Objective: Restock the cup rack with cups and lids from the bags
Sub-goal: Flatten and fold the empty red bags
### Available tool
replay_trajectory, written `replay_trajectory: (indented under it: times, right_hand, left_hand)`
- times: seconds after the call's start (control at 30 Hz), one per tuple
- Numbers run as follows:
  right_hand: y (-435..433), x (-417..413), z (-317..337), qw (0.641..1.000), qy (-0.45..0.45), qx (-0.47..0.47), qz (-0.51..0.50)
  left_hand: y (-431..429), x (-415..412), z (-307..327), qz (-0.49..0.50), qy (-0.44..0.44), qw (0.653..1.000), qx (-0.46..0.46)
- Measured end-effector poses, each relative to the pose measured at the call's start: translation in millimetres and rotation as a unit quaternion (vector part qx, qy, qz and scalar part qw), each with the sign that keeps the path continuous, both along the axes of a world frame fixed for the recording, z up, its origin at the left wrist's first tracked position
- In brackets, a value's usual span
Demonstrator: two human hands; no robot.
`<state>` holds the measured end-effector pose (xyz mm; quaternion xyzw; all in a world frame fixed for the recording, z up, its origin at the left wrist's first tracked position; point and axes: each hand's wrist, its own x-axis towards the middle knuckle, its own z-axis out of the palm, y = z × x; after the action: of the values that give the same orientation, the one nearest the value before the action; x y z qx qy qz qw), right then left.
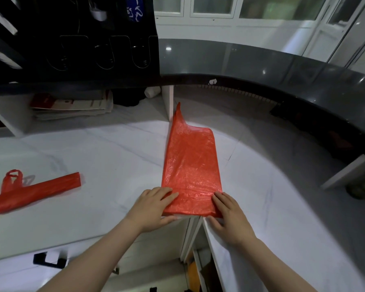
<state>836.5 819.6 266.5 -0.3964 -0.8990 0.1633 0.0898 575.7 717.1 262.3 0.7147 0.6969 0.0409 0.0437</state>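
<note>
Both my hands lie flat on the near end of the red bag point(191, 165), fingers straight and pressing, nothing curled round it. My left hand point(154, 207) covers the near left corner and my right hand point(230, 216) the near right corner. My left thumb runs along the bag's near edge; whether it is tucked under the film I cannot tell.

The bag is spread flat on the white counter point(93, 148), its near edge right at the counter's front lip and one handle pointing away from me toward the back. It looks empty: thin, crinkled film, very light and limp, with no stiffness of its own. I judge it will slide easily on the smooth top and drift or spring open if I lift my palms, so broad flat pressure suits it better than a pinch. To fold or move it, I would take it by the near corners, or by the handle at the far end.

A second red bag point(38, 191), folded into a narrow strip, lies well apart on the left. The black cup rack point(76, 45) stands on the raised ledge at the back left; I cannot tell what its slots hold.
</note>
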Motion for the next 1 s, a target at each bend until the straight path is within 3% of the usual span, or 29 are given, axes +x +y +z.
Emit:
replay_trajectory:
  times: [0.1,0.27,0.43,0.57,0.7,0.87,1.0]
  right_hand:
    - [0.1,0.5,0.5,1.000,0.003,-0.005,-0.006]
    - [1.1,-1.6,0.9,0.999,0.034,-0.010,-0.017]
    - [5.3,3.0,4.4,0.998,0.036,-0.046,-0.001]
    - [3.3,2.0,5.3,0.996,0.076,-0.028,-0.039]
    - [3.3,-2.7,5.8,0.991,0.106,-0.008,-0.080]
    - [8.0,-14.5,14.9,0.971,0.172,-0.065,-0.154]
    - [20.1,-18.8,16.8,0.965,0.160,-0.105,-0.178]
  left_hand:
    - [-3.0,4.0,-1.3,-0.005,-0.002,1.000,0.029]
    - [1.3,-1.4,5.1,-0.002,-0.057,0.998,-0.010]
    - [1.7,3.2,6.5,0.111,-0.234,0.964,0.056]
    - [-1.3,6.9,8.7,0.164,-0.329,0.929,0.042]
    - [-0.3,6.8,13.7,0.196,-0.338,0.920,0.036]
    - [8.7,6.6,13.6,0.227,-0.316,0.918,0.076]
    - [13.3,8.1,9.7,0.260,-0.302,0.913,0.091]
